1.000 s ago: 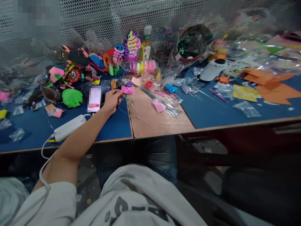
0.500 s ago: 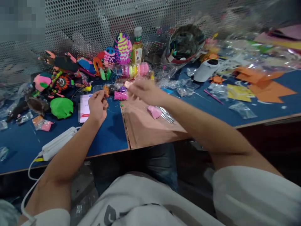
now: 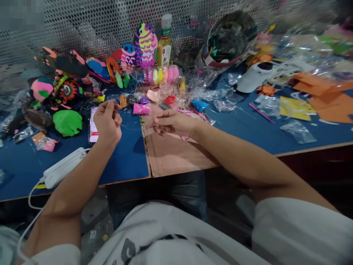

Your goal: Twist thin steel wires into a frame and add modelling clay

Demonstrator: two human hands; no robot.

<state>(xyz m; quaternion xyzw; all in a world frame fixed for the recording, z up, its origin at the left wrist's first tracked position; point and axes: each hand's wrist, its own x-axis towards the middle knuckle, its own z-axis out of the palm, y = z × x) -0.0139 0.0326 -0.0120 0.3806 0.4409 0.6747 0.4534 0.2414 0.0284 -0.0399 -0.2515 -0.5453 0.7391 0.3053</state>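
Observation:
My left hand [image 3: 107, 121] hovers over the near side of the phone [image 3: 93, 127], fingers curled and thumb tip against the forefinger. Whatever may be in that pinch is too small to make out. Just beyond its fingertips sits a lump of orange clay [image 3: 122, 100]. My right hand [image 3: 175, 123] is above the brown board [image 3: 176, 156], its fingers loosely stretched and apart, with nothing visible in them. Past it lie a peach clay lump [image 3: 153, 95], a purple lump [image 3: 144, 100], a bright pink packet [image 3: 141, 109] and a red piece [image 3: 170, 100].
Clay figures, a fish-shaped piece [image 3: 145, 46] and a bottle [image 3: 165, 40] line the perforated panel [image 3: 110, 22]. A green clay disc [image 3: 67, 123] and a white power strip [image 3: 64, 167] lie left. Rightward are a cap [image 3: 230, 40], white visor [image 3: 250, 78] and orange sheets [image 3: 329, 101].
My right hand has drawn back towards me from the peach lump, which now rests on the table. The left hand stays near the phone. The view has shifted slightly.

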